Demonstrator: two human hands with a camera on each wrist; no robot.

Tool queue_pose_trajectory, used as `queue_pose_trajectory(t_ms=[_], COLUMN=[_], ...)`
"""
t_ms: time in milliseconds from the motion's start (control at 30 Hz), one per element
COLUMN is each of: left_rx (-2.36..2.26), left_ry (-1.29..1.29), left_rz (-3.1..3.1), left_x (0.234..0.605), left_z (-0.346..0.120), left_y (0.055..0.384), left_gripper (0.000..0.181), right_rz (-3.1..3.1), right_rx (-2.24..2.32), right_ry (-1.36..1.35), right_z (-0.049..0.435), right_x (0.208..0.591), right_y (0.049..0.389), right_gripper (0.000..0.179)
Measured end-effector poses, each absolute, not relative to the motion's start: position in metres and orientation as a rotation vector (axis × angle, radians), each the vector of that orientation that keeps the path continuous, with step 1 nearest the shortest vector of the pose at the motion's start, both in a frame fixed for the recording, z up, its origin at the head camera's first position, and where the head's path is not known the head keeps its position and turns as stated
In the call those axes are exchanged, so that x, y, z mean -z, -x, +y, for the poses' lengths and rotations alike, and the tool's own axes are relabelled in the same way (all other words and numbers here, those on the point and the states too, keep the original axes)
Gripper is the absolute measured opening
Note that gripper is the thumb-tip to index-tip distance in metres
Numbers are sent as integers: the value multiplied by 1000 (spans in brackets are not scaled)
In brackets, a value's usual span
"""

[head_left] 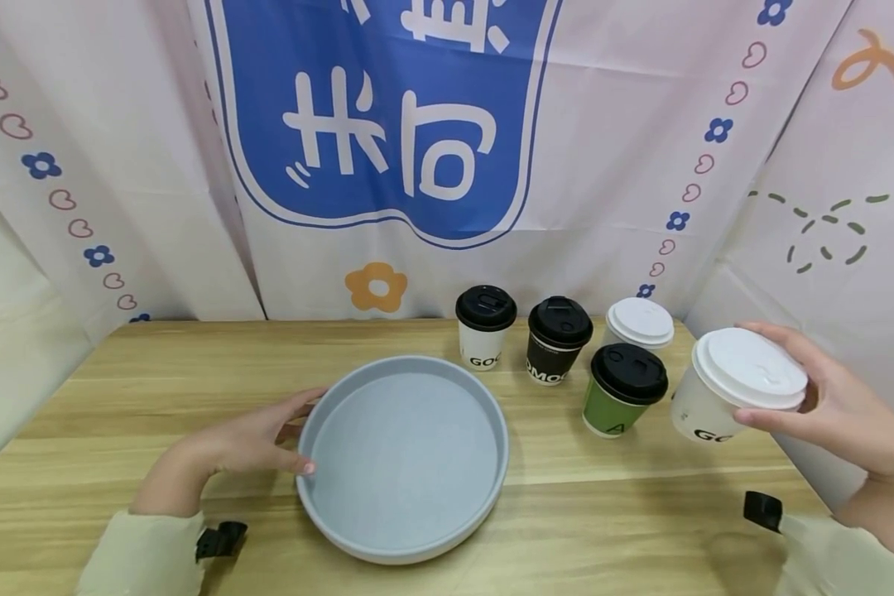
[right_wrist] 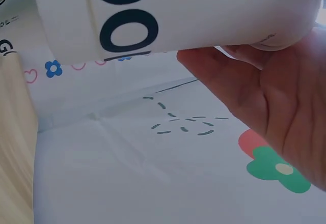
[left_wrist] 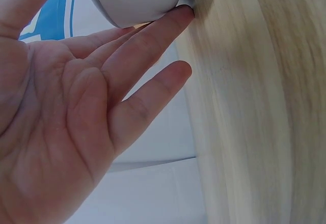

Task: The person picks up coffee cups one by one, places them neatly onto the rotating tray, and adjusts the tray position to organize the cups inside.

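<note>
On the right, my right hand (head_left: 838,397) grips a white paper coffee cup (head_left: 704,406) with a white lid, thumb on the near side and fingers round the back. The cup is raised over the table, and its black lettering shows large in the right wrist view. My left hand (head_left: 249,443) holds the left edge of a round grey tray (head_left: 410,463), thumb at the rim. In the left wrist view its other fingers (left_wrist: 147,43) reach along the outer wall and lower edge. Beside the raised cup stands a green cup (head_left: 612,406) with a black lid.
Behind stand a white cup (head_left: 483,343) with a black lid, a black cup (head_left: 551,356) with a black lid and another white-lidded cup (head_left: 636,323), partly hidden by the green one. A printed curtain (head_left: 305,273) closes off the back of the wooden table (head_left: 156,372).
</note>
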State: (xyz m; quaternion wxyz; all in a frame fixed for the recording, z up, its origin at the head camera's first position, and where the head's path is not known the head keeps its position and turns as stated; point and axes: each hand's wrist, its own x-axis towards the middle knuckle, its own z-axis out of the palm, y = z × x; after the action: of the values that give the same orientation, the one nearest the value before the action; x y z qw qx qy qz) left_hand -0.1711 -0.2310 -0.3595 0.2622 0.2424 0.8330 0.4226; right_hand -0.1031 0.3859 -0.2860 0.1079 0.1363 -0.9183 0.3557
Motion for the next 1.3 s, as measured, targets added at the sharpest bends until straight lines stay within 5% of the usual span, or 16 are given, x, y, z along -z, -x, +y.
queue_pose_trajectory(t_ms=[1300], left_rx=[-1137], left_ry=[-671], left_rz=[2263], left_x=[358], left_z=[-230], left_y=[169], left_gripper=[102], right_rz=[-2704], right_rx=[-1143], right_ry=[-971], right_z=[319], right_x=[262], right_y=[103], right_gripper=[99])
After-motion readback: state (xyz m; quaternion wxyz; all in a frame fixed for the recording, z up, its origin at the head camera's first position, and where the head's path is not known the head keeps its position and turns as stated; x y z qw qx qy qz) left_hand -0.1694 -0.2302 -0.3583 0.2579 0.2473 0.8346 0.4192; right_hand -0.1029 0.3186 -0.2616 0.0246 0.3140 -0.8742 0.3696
